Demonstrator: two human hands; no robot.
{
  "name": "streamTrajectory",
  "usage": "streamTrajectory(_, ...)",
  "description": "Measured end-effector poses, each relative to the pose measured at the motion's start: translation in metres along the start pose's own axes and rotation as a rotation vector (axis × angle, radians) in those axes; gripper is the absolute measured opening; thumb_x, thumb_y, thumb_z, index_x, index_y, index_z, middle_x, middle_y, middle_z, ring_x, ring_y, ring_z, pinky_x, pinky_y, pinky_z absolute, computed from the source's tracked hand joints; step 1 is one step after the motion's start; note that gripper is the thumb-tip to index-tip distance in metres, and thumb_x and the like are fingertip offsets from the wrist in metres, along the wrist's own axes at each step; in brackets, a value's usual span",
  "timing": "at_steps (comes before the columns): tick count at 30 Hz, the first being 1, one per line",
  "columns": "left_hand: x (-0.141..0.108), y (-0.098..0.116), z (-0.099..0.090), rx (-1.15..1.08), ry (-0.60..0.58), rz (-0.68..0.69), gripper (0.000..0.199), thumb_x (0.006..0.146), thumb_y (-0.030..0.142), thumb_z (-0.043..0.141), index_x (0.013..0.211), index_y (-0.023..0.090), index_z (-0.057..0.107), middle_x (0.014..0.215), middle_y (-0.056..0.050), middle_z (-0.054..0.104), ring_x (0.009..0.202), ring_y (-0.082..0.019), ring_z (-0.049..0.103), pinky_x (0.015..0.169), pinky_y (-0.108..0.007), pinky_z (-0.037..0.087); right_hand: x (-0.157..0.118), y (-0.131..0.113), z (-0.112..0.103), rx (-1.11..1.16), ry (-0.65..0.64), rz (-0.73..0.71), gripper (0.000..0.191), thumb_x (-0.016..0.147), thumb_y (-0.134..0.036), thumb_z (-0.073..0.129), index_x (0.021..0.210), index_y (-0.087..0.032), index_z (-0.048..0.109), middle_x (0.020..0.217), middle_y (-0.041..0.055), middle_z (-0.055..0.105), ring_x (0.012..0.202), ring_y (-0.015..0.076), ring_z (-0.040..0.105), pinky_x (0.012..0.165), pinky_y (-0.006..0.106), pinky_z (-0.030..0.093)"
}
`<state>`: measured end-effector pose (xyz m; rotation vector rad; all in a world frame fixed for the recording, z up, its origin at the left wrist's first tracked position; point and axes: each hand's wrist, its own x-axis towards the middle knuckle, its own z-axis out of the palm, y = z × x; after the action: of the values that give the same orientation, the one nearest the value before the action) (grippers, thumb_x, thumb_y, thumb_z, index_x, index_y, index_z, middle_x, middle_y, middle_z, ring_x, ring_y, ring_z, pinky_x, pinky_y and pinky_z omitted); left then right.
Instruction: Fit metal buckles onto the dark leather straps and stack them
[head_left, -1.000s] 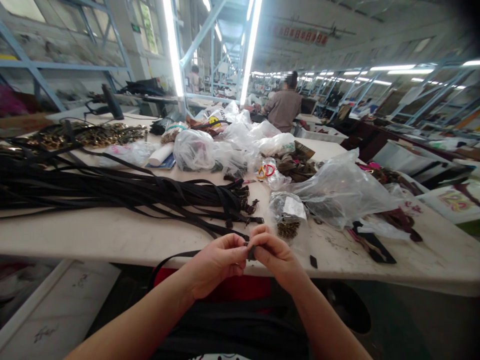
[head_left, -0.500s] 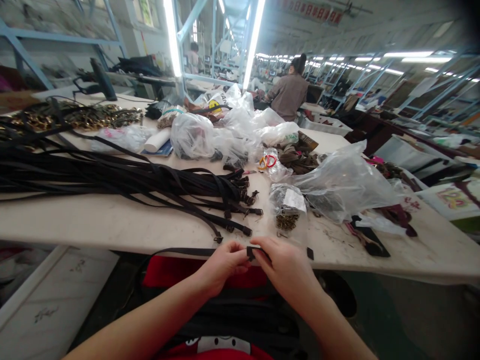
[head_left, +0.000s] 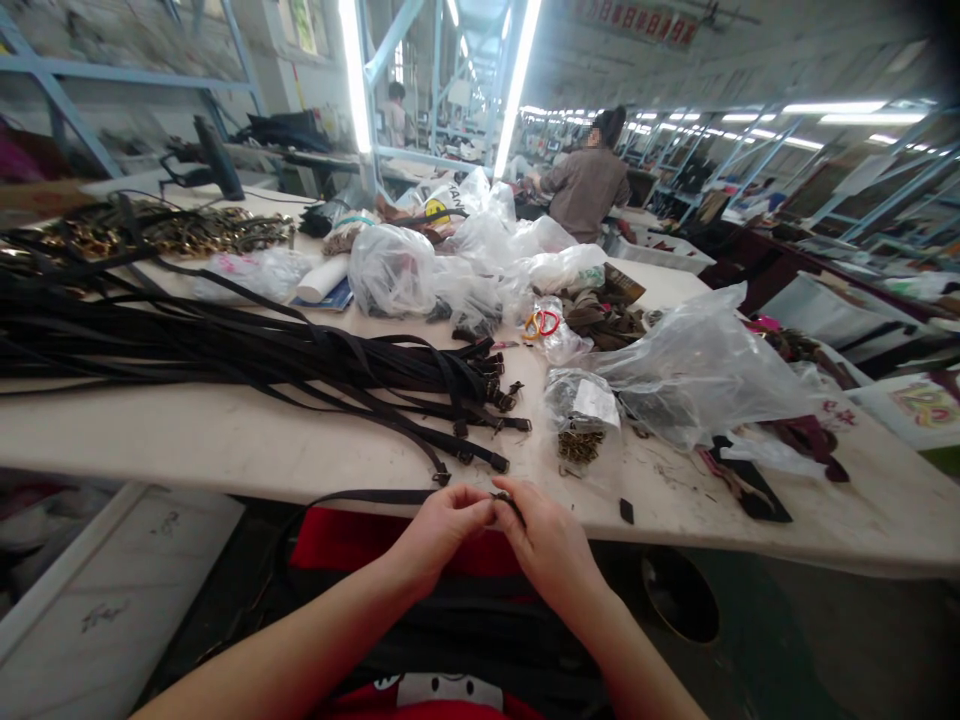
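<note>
Thumb and fingertips of the left hand (head_left: 450, 525) close in a narrow pinch on a black strap (head_left: 379, 496), while the right hand (head_left: 551, 540) pinches a small dark piece (head_left: 511, 504) directly beside it. Fingers cover most of that spot, so I cannot tell whether the piece is the strap's own end or something separate. Both hands meet at the front edge of the pale table (head_left: 225, 445), their fingertips touching or nearly so. From the lower left, the left forearm slants up and inward, its fingers curled toward the thumb. Its counterpart rises from the lower right, the back of the right hand turned upward and its fingers stretched across to the left. Leftward from the left hand, the strap runs along the table's edge, then bends down over it. Beyond the hands lies a bundle of black straps (head_left: 300, 350), buckled ends pointing right; near the right hand are a clear bag (head_left: 574, 390) of brass-coloured fittings (head_left: 580, 446) and a black scrap (head_left: 627, 511).
</note>
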<state>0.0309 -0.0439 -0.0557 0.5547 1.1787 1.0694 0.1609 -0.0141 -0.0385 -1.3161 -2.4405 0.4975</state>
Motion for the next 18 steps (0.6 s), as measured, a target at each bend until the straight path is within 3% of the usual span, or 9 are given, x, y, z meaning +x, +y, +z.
streamTrajectory(4,-0.006,0.029,-0.023,0.033,-0.009,0.145,0.030,0.061,0.016,0.071,0.085,0.015,0.052,0.063,0.006,0.056,0.057,-0.008,0.053,0.055,-0.018,0.041,-0.003,0.005,-0.012,-0.072,0.003,-0.099,0.027,0.078,-0.033,0.057,0.101,-0.020,0.061,0.084,0.0061,0.059,0.074,0.0211,0.057,0.063,0.032,0.045)
streamTrajectory(7,-0.018,0.071,-0.061,-0.215,0.182,0.257,0.025,0.062,0.008,0.067,0.082,0.015,0.054,0.062,0.005,0.058,0.052,-0.006,0.054,0.052,-0.016,0.044,-0.006,0.013,-0.027,0.010,0.139,-0.130,0.017,0.077,-0.026,0.056,0.090,-0.019,0.062,0.083,0.0056,0.057,0.078,0.0190,0.055,0.071,0.030,0.044)
streamTrajectory(9,-0.026,0.092,-0.082,-0.413,0.297,0.371,0.022,0.062,0.005,0.064,0.079,0.015,0.056,0.061,0.005,0.059,0.051,-0.005,0.055,0.053,-0.015,0.046,-0.007,0.017,-0.033,0.111,0.152,-0.117,0.014,0.076,-0.023,0.055,0.089,-0.019,0.061,0.084,0.0043,0.057,0.076,0.0164,0.055,0.070,0.027,0.044)
streamTrajectory(10,-0.030,0.096,-0.086,-0.474,0.295,0.408,0.021,0.062,0.007,0.065,0.079,0.015,0.056,0.063,0.004,0.060,0.053,-0.006,0.056,0.055,-0.015,0.048,-0.006,0.016,-0.035,0.151,0.137,-0.105,0.014,0.077,-0.022,0.054,0.089,-0.020,0.060,0.084,0.0036,0.058,0.074,0.0152,0.055,0.068,0.026,0.044)
streamTrajectory(12,-0.038,0.089,-0.081,-0.462,0.169,0.406,0.027,0.062,0.022,0.071,0.085,0.017,0.058,0.075,0.001,0.064,0.065,-0.010,0.060,0.060,-0.020,0.051,-0.006,0.010,-0.035,0.198,0.108,-0.098,0.013,0.078,-0.022,0.054,0.089,-0.020,0.060,0.083,0.0030,0.058,0.072,0.0144,0.056,0.064,0.024,0.044)
streamTrajectory(14,-0.044,0.069,-0.059,-0.251,-0.009,0.322,0.040,0.059,0.037,0.074,0.091,0.019,0.058,0.083,-0.001,0.064,0.073,-0.015,0.060,0.060,-0.024,0.051,-0.006,-0.002,-0.031,0.226,0.096,-0.144,0.013,0.078,-0.023,0.054,0.090,-0.020,0.059,0.083,0.0031,0.059,0.072,0.0148,0.057,0.064,0.025,0.044)
streamTrajectory(16,-0.047,0.051,-0.030,0.060,-0.122,0.254,0.035,0.062,0.040,0.072,0.083,0.017,0.059,0.074,0.000,0.062,0.067,-0.013,0.057,0.056,-0.021,0.046,-0.010,-0.014,-0.026,0.278,0.095,-0.204,0.020,0.077,-0.025,0.057,0.096,-0.021,0.057,0.085,0.0036,0.061,0.075,0.0159,0.058,0.066,0.026,0.046)
streamTrajectory(18,-0.050,0.050,-0.006,0.255,-0.154,0.266,0.026,0.072,0.039,0.064,0.071,0.015,0.056,0.056,0.003,0.054,0.053,-0.008,0.050,0.049,-0.017,0.040,-0.016,-0.017,-0.017,0.304,0.112,-0.195,0.034,0.076,-0.027,0.058,0.108,-0.020,0.052,0.089,0.0056,0.062,0.077,0.0181,0.059,0.068,0.029,0.048)
